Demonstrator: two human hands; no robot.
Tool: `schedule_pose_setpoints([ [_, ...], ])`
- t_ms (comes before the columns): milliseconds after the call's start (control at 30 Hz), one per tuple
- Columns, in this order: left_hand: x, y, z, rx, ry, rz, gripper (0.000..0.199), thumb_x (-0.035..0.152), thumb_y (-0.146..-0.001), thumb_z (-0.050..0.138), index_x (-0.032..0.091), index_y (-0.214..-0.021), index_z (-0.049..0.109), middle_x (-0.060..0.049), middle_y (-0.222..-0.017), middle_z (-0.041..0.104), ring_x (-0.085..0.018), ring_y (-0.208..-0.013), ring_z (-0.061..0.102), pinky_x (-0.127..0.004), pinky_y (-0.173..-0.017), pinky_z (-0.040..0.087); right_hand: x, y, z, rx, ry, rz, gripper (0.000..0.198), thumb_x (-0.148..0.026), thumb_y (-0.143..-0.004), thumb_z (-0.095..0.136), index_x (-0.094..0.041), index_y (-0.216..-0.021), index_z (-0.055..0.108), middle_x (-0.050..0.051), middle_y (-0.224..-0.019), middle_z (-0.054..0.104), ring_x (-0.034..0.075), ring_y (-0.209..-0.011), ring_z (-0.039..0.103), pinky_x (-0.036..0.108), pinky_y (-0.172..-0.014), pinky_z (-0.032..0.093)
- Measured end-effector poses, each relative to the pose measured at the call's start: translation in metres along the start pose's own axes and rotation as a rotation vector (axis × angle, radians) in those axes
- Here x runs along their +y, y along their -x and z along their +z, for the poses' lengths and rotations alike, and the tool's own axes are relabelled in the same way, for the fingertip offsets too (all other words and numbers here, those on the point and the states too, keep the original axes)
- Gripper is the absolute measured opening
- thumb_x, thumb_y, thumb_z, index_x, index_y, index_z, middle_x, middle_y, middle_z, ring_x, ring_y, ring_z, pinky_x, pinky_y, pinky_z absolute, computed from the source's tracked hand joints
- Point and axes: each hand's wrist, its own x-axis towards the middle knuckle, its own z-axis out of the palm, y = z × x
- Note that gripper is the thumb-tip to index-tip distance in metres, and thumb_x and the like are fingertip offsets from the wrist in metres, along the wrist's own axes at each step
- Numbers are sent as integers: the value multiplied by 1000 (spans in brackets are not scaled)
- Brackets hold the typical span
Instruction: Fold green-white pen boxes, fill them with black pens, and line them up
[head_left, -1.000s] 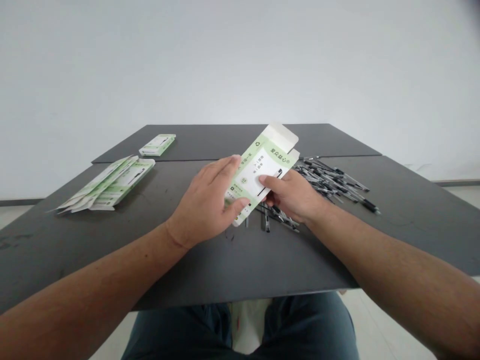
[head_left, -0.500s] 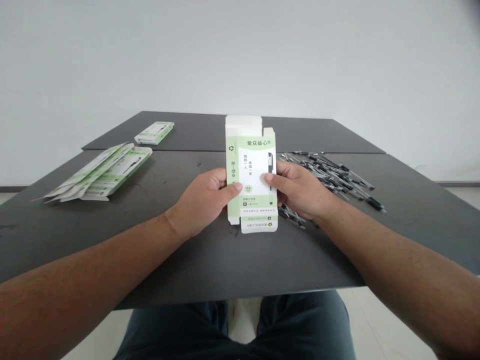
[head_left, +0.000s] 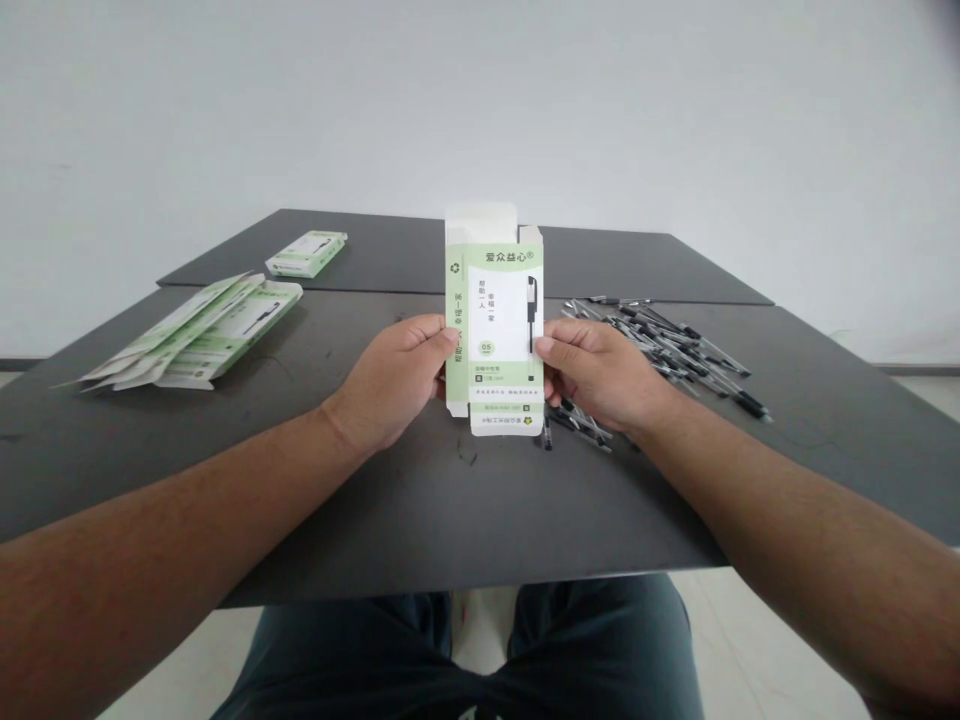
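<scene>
A green and white cardboard pen box (head_left: 499, 320) is held upright above the table, its printed front facing me. Flaps stick out at its top and bottom ends. My left hand (head_left: 401, 375) grips the box's left edge, thumb along the side panel. On the right edge my right hand (head_left: 592, 370) pinches it, thumb on the front and the other fingers mostly hidden behind. Behind and below my right hand lies a loose heap of black-capped clear pens (head_left: 675, 345).
Several flattened green and white boxes (head_left: 202, 335) overlap at the left of the dark table (head_left: 360, 540). Farther back stands a closed pen box (head_left: 307, 254). A seam crosses the tabletop, and a pale wall rises behind it.
The box has moved slightly up and left. My left thumb has shifted from the front face to the left side panel, and my right thumb now sits nearer the right edge.
</scene>
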Motion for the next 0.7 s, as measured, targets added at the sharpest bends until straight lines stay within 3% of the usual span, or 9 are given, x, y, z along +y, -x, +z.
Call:
schedule_pose_setpoints([
  [133,5,3,3,-11,73,-23,34,44,-102,76,15,-120,78,-17,-117,89,-36,-108,86,-51,-87,75,-2,3,1,-125,-90,-45,53,-70,-93,95,-18,-93,82,4,-77,78,15,-64,69,24,-56,58],
  [333,5,3,5,-21,104,-9,32,43,-106,74,16,-123,76,-17,-119,88,-36,-111,86,-51,-89,74,1,3,-2,-216,-61,-69,49,-66,-96,96,-18,-106,87,4,-84,83,13,-69,75,22,-63,65],
  [500,0,1,-1,-55,-43,87,37,49,-108,74,16,-124,79,-16,-128,88,-34,-111,85,-49,-93,71,4,0,-1,-225,-106,-68,48,-63,-95,98,-18,-107,89,4,-85,85,12,-68,75,20,-64,65],
  [700,-2,5,-3,-105,-199,164,48,49,-107,78,18,-144,74,-16,-144,84,-35,-120,83,-45,-91,69,4,0,1,-212,-124,-50,49,-63,-92,100,-19,-110,89,3,-87,85,11,-68,74,20,-63,65],
])
